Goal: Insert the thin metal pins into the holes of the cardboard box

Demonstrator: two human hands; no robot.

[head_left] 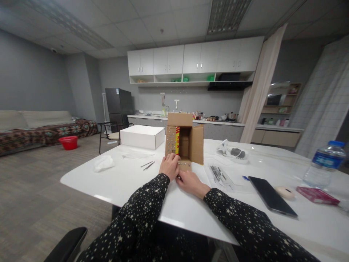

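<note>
A small brown cardboard box (188, 140) lies on its side on the white table (131, 182), its flaps open toward me and a red and yellow item inside. My left hand (169, 165) is curled closed at the box's lower left flap, beside a perforated card panel. My right hand (191, 182) rests on the table just in front of the bottom flap, fingers pressed together against it. What either hand grips is too small to make out. Both sleeves are dark with white stars.
A white lidded box (142, 136) stands behind left, a crumpled tissue (103, 162) and thin metal pins (148, 165) lie nearby. Right of the box lie a bagged tool set (219, 174), a dark phone (271, 196), a water bottle (324, 163) and a pink pack (316, 194).
</note>
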